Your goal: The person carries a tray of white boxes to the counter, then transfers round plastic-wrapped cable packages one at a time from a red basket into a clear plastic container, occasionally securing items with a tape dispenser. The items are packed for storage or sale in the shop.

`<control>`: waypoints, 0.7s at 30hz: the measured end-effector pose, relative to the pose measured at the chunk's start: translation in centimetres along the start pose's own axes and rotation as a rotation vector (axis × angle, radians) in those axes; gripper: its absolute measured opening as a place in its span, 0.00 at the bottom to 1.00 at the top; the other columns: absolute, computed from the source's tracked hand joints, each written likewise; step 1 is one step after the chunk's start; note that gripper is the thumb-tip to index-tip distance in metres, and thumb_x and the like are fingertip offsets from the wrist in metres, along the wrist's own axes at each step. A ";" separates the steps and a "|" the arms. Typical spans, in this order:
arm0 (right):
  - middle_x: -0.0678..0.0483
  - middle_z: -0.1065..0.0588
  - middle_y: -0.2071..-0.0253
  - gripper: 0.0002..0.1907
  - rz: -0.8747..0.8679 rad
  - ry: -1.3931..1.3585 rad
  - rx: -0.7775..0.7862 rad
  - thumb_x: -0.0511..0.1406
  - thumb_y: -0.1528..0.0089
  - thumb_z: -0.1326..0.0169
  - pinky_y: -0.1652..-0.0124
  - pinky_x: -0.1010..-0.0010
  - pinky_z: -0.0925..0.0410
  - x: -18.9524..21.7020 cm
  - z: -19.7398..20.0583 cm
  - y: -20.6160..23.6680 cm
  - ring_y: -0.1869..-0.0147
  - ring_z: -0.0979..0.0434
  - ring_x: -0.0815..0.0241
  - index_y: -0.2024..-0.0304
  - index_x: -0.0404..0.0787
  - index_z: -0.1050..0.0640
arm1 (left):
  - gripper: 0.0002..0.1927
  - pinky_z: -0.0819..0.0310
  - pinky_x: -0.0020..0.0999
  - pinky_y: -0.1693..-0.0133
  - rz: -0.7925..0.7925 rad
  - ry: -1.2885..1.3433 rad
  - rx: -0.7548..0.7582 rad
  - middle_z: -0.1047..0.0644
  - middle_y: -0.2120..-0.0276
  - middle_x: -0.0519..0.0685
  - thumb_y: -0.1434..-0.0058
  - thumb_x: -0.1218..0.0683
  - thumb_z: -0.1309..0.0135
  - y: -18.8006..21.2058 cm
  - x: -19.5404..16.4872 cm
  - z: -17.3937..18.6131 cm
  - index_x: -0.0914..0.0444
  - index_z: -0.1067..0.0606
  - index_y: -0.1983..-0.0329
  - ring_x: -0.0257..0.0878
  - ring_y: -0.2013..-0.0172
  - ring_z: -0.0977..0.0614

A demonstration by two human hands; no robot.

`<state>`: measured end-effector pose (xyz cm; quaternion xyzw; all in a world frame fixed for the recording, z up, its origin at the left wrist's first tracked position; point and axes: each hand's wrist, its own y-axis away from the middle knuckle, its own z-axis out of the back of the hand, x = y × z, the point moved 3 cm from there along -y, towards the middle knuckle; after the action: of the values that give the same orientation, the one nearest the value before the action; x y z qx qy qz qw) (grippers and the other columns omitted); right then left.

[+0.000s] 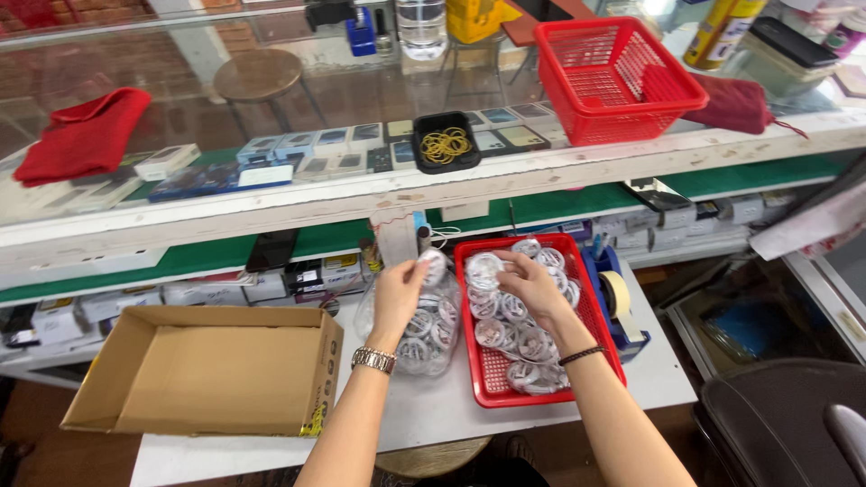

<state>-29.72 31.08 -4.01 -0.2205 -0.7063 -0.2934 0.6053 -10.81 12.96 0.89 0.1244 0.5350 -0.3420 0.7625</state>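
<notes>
Red plastic mesh tray (492, 383) on the white worktop serves as landmark, heaped with small clear-wrapped coiled white cables (505, 329). Left of it stands a clear plastic bag (431, 329) of the same packets; farther left lies an open brown cardboard box (216, 370). A blue tape dispenser (613, 293) touches the tray's right edge. Left hand (399, 293) pinches one packet (434, 264) above the bag; right hand (532, 284), fingers curled, grips packets in the tray. Its long axis runs away from the person.
</notes>
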 end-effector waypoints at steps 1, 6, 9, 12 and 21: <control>0.56 0.26 0.59 0.23 0.064 0.046 0.040 0.27 0.40 0.43 0.54 0.75 0.27 0.5 -1.9 -0.6 0.55 0.23 0.65 0.41 0.38 0.25 | 0.18 0.25 0.39 0.66 0.001 -0.008 -0.082 0.17 0.71 0.55 0.36 0.46 0.45 0.1 0.8 1.2 0.66 0.18 0.57 0.48 0.70 0.15; 0.49 0.23 0.58 0.15 0.430 0.882 0.185 0.26 0.44 0.40 0.55 0.64 0.26 -0.1 -11.1 -3.1 0.54 0.20 0.51 0.54 0.38 0.24 | 0.17 0.25 0.43 0.62 0.025 -0.193 -0.195 0.19 0.65 0.61 0.35 0.48 0.44 1.1 4.7 3.0 0.65 0.18 0.55 0.54 0.66 0.17; 0.42 0.23 0.58 0.23 0.619 1.437 0.105 0.26 0.54 0.40 0.57 0.61 0.26 -3.4 -14.8 -4.2 0.52 0.20 0.43 0.55 0.37 0.23 | 0.15 0.25 0.45 0.59 0.023 -0.236 -0.175 0.18 0.65 0.61 0.35 0.49 0.44 1.7 6.1 2.8 0.64 0.18 0.55 0.54 0.65 0.17; 0.40 0.22 0.59 0.14 0.539 1.653 0.268 0.30 0.46 0.43 0.57 0.58 0.26 -7.6 -16.2 -4.8 0.53 0.19 0.43 0.56 0.36 0.23 | 0.14 0.24 0.45 0.59 0.048 -0.169 -0.153 0.17 0.66 0.60 0.38 0.52 0.45 2.0 6.8 2.8 0.63 0.19 0.53 0.54 0.65 0.16; 0.44 0.18 0.65 0.08 0.401 0.876 0.096 0.33 0.38 0.46 0.60 0.63 0.25 0.2 -10.7 -5.1 0.61 0.16 0.49 0.59 0.37 0.20 | 0.09 0.24 0.50 0.55 0.016 -0.385 0.006 0.19 0.64 0.63 0.42 0.56 0.40 0.3 7.8 0.1 0.62 0.17 0.59 0.59 0.60 0.17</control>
<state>-25.34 20.06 -3.56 -0.1799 -0.3413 -0.2034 0.8999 -9.02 10.06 -6.17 0.0632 0.3771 -0.3553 0.8530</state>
